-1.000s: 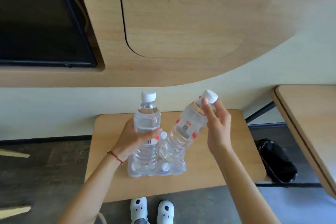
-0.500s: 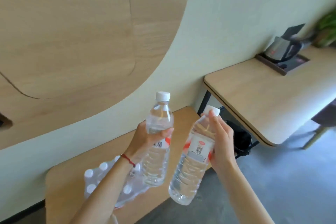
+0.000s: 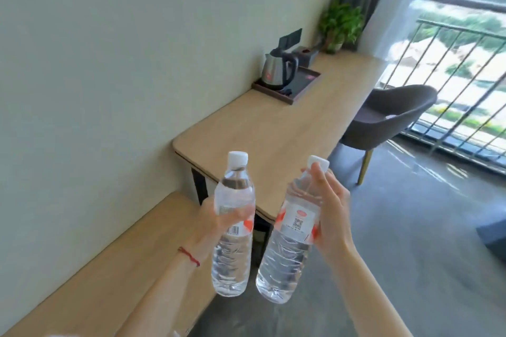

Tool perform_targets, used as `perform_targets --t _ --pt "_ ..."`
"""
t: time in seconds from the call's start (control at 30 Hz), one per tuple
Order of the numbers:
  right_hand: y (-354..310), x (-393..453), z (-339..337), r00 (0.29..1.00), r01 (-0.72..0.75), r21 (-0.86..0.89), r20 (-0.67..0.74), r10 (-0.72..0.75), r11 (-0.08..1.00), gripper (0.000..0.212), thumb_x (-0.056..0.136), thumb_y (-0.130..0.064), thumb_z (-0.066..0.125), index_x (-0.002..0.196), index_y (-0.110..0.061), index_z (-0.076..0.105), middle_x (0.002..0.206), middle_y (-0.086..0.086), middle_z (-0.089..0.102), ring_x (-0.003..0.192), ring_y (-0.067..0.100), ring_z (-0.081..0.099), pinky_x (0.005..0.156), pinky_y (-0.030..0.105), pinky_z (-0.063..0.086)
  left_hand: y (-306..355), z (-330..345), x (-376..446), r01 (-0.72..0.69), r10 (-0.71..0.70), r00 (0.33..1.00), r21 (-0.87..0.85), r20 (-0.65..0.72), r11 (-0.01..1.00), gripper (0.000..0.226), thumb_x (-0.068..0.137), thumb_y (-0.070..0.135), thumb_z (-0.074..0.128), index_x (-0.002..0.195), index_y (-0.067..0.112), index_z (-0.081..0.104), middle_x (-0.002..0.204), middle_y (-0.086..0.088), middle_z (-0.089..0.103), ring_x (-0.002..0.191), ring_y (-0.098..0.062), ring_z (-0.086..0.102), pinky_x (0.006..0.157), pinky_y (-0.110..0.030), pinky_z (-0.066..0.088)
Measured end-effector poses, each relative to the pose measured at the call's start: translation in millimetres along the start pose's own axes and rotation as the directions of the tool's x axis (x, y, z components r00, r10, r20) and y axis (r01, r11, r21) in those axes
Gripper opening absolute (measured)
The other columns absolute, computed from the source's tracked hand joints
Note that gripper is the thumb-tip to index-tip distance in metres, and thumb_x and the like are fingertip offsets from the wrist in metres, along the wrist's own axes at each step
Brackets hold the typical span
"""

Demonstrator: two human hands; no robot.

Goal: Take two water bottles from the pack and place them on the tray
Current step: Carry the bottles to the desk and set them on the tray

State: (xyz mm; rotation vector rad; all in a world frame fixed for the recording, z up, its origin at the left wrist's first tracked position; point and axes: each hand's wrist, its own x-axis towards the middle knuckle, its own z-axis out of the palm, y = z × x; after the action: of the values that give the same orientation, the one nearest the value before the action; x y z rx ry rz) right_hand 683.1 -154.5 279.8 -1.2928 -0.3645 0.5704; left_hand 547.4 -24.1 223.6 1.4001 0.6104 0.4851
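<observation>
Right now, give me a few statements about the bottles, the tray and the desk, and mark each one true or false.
1. Each hand holds one water bottle: left hand the left bottle, right hand the right bottle. True.
2. Both bottles have lost their caps. False: both wear white caps.
3. A kettle stands on the tray. True.
4. The bottles already stand on the tray. False: they are held in the air, short of the desk.
5. A chair sits beside the desk. True.
</observation>
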Motion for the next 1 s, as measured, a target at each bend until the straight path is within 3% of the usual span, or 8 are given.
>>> perform_targets --t 0.13,0.27,0.37,0.47,0.53,0.7,0.83,1.0 --pt "-9 56 -50 0.993 0.007 0.024 -0.115 -0.005 1.0 0.024 0.075 -0.048 0.064 0.078 -0.024 0.069 0.096 0.023 0.06 0.083 0.039 0.063 0.06 0.031 0.059 3 53 66 -0.017 0.014 0.995 0.03 0.102 0.999 0.032 0.053 0.04 0.077 0.082 0.03 0.07 0.073 0.002 0.074 0.072 -0.017 0.071 0.068 -0.027 0.059" --pt "-19 121 -92 0.98 0.055 -0.066 -0.185 -0.066 0.996 0.02 0.079 -0.046 0.059 0.069 -0.034 0.072 0.098 0.024 0.06 0.073 0.019 0.069 0.056 0.02 0.056 4 105 142 -0.073 0.065 0.986 0.048 0.156 0.996 0.031 0.056 0.041 0.074 0.084 0.028 0.067 0.073 0.001 0.071 0.071 -0.019 0.07 0.069 -0.033 0.058" --pt "-31 167 -121 0.965 0.047 -0.108 -0.253 -0.073 0.993 0.021 0.079 -0.049 0.061 0.066 -0.036 0.071 0.104 0.029 0.059 0.065 0.01 0.07 0.053 0.016 0.055 6 141 200 -0.076 0.06 0.976 0.07 0.21 0.995 0.045 0.058 0.041 0.074 0.095 0.018 0.065 0.082 -0.009 0.069 0.077 -0.026 0.069 0.075 -0.041 0.057" --pt "-45 213 -150 0.952 0.036 -0.121 -0.298 -0.071 0.992 0.024 0.079 -0.051 0.061 0.064 -0.033 0.068 0.104 0.031 0.057 0.07 0.017 0.068 0.056 0.021 0.056 11 176 255 -0.07 0.051 0.97 0.072 0.239 0.995 0.062 0.06 0.042 0.076 0.11 0.009 0.061 0.095 -0.017 0.069 0.089 -0.036 0.067 0.087 -0.053 0.055" --pt "-52 242 -171 0.939 0.034 -0.131 -0.336 -0.077 0.991 0.023 0.079 -0.051 0.06 0.068 -0.032 0.066 0.095 0.024 0.062 0.075 0.022 0.067 0.062 0.027 0.054 15 200 288 -0.076 0.052 0.967 0.086 0.249 0.993 0.066 0.06 0.043 0.077 0.114 0.008 0.059 0.102 -0.021 0.068 0.094 -0.038 0.067 0.09 -0.058 0.052" --pt "-66 320 -232 0.929 0.034 -0.108 -0.364 -0.071 0.994 0.021 0.077 -0.049 0.062 0.072 -0.029 0.065 0.089 0.015 0.061 0.087 0.035 0.065 0.069 0.031 0.051 17 269 361 -0.076 0.046 0.965 0.107 0.256 0.991 0.062 0.058 0.045 0.077 0.112 0.018 0.061 0.1 -0.009 0.071 0.095 -0.027 0.07 0.089 -0.048 0.056" --pt "-73 389 -286 0.942 0.03 -0.134 -0.327 -0.073 0.99 0.019 0.075 -0.049 0.059 0.075 -0.031 0.064 0.094 0.014 0.065 0.091 0.036 0.065 0.078 0.04 0.052 12 330 415 -0.073 0.047 0.973 0.107 0.227 0.992 0.041 0.055 0.05 0.076 0.092 0.039 0.065 0.085 0.008 0.074 0.087 -0.018 0.072 0.074 -0.029 0.059" --pt "-95 473 -343 0.976 0.001 -0.17 -0.215 -0.038 0.985 0.018 0.074 -0.047 0.056 0.074 -0.031 0.064 0.103 0.027 0.061 0.086 0.031 0.065 0.079 0.042 0.053 12 392 474 -0.064 0.057 0.994 0.071 0.089 0.995 0.039 0.054 0.048 0.075 0.089 0.036 0.062 0.081 0.012 0.071 0.086 -0.021 0.07 0.078 -0.032 0.058"
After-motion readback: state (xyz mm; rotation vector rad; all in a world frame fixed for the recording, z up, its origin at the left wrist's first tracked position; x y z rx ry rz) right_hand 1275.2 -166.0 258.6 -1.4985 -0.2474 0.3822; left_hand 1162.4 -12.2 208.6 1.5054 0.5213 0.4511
